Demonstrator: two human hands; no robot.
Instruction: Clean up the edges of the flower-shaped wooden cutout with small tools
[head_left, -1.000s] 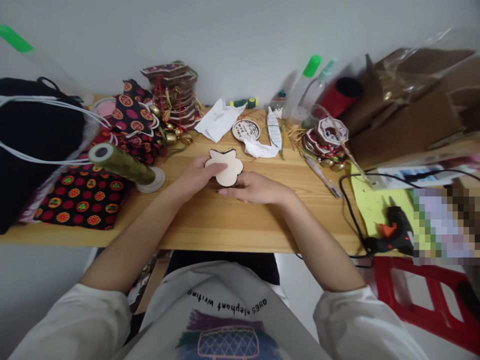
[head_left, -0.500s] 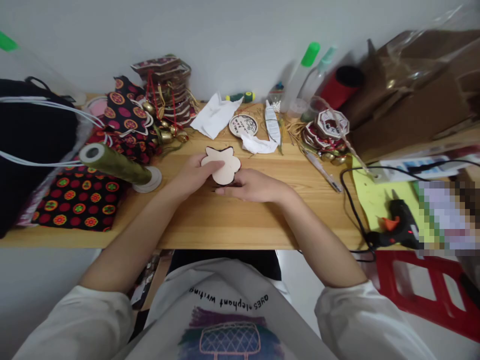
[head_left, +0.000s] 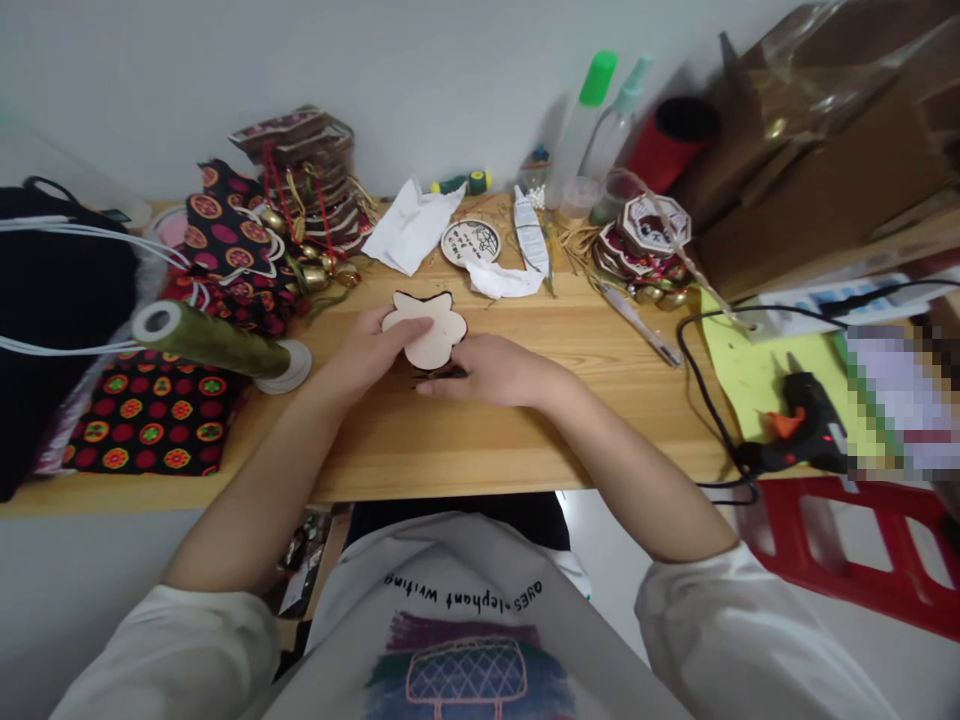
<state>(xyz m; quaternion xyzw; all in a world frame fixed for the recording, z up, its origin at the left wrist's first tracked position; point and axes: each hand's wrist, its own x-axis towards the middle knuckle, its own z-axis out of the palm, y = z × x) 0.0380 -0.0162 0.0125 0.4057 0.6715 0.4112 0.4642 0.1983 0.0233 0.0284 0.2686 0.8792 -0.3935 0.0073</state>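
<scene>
My left hand (head_left: 379,345) pinches a flat, flower-shaped pale wooden piece (head_left: 435,336), thumb on its bare face and the fingers hidden behind. A dark red and black edge shows around its rim. Close against its lower right edge is my right hand (head_left: 487,368), closed on a thin dark pointed tool (head_left: 448,373); the tool's tip sticks out past the thumb, and most of it is hidden in the fingers. Both hands are just above the wooden table (head_left: 360,450).
Patterned black cloth (head_left: 150,420) and a roll of olive ribbon (head_left: 210,340) lie left. Behind are white tissues (head_left: 409,225), a round wooden disc (head_left: 471,243) and a glue tube (head_left: 531,232). Rightward are a pen (head_left: 641,325), a black cable and a glue gun (head_left: 806,420).
The whole view has shifted slightly, so the table items sit a little differently in the picture. Both hands keep their grip on the wooden piece and the dark tool.
</scene>
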